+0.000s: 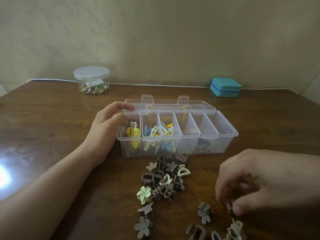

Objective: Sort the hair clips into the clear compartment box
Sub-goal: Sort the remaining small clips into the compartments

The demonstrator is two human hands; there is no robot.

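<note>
The clear compartment box [225,146] stands open in the middle of the table, lid folded back. Its three left compartments hold yellow, blue and cream clips; two farther right hold a few darker ones. My left hand [109,122] grips the box's left end, thumb and fingers around the rim. In front of the box lies a pile of brown, taupe and cream hair clips [162,181], with a cream flower clip [143,194] among them. My right hand [251,181], blurred, pinches a small brown claw clip [229,206] at the lower right. More clips [204,213] lie beside it.
A round clear jar [91,80] of gold beads stands at the back left. A teal case [225,87] sits at the back right. The wooden table [52,118] meets a wall behind. Bright glare shows at the far left.
</note>
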